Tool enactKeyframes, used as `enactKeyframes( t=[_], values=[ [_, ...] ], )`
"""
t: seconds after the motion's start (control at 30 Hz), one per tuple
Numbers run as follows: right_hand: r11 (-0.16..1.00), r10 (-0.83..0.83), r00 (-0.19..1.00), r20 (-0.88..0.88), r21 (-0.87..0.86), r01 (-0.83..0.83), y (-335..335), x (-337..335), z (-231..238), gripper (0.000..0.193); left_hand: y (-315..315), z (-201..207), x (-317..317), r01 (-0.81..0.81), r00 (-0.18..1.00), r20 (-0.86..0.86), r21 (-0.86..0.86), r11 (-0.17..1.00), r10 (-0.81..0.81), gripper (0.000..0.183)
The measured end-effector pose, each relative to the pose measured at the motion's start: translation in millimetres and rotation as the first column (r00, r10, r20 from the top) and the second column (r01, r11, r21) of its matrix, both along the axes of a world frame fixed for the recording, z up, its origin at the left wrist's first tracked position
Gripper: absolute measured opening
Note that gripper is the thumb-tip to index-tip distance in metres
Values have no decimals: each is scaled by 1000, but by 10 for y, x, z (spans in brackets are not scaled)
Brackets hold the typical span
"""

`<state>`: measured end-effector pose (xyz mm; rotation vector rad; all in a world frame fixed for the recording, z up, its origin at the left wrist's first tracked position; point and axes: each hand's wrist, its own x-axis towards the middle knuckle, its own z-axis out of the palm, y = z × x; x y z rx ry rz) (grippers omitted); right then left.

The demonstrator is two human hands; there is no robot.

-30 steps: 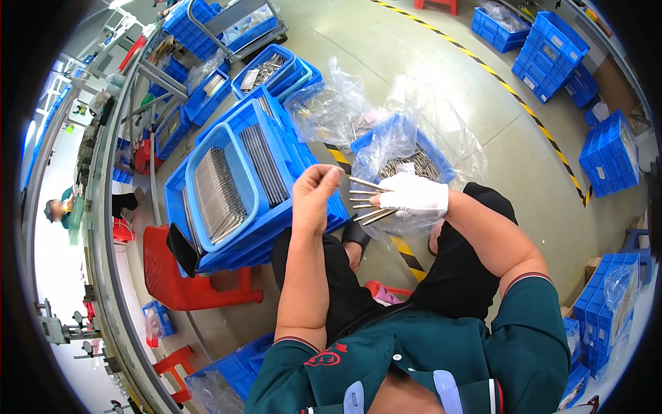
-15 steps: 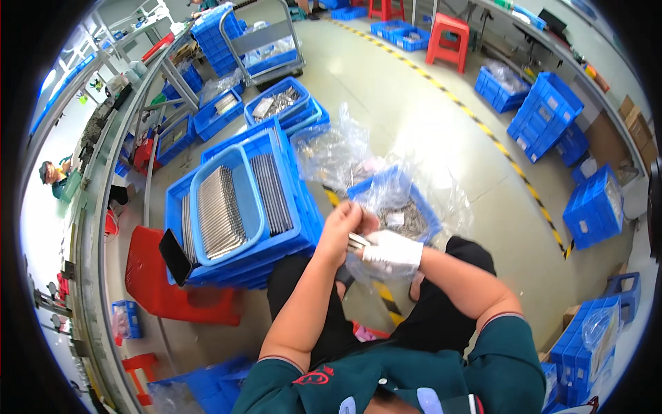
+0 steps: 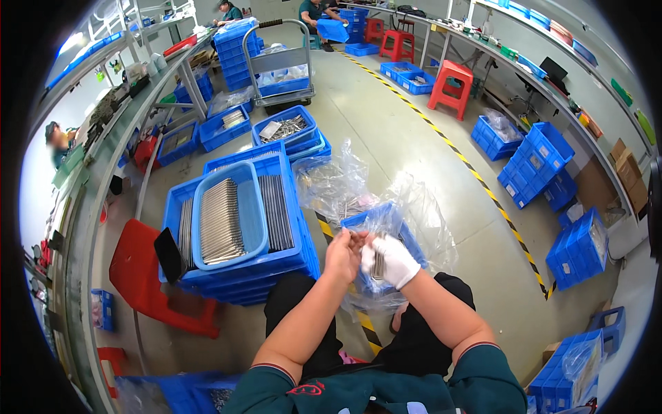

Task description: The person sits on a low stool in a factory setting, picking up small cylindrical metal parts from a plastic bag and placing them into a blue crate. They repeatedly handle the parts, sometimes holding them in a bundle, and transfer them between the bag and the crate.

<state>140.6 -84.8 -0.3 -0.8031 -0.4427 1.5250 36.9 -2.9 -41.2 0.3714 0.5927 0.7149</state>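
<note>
Above a plastic-lined blue bin (image 3: 412,241) my two hands meet. My right hand (image 3: 398,262), in a white glove, is closed around a small bundle of thin metal strips (image 3: 377,266) that points downward. Beside it is my bare left hand (image 3: 343,257), its fingers curled together near the strips; whatever they pinch is too small to make out. To the left, a light blue tray (image 3: 258,214) with a row of slim metal pieces (image 3: 219,222) rests on stacked blue crates (image 3: 293,259), between more rows of metal parts. Clear plastic film (image 3: 434,221) spreads around the bin.
A dark phone-like slab (image 3: 169,254) leans at the crates' near-left corner, by a red stool (image 3: 141,276). Beyond are a bin of loose metal parts (image 3: 283,127) and a trolley (image 3: 281,65). Striped floor tape (image 3: 476,174) runs along the right. Other people are at the far benches.
My view has tilted up, showing more of the far room. The metal strips have turned from sideways to pointing down, and my gloved fingers have shifted on top of them.
</note>
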Motion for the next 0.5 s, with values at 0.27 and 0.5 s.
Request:
enactKeyframes(
  t=[0.27, 0.5],
  values=[
    [822, -565, 773, 289, 273, 499, 217, -318, 291, 18, -230, 189, 233, 29, 955, 290, -296, 955, 61, 38],
    [883, -460, 864, 206, 211, 420, 290, -266, 212, 30, -232, -65, 309, -39, 993, 94, -272, 962, 67, 33]
  ],
)
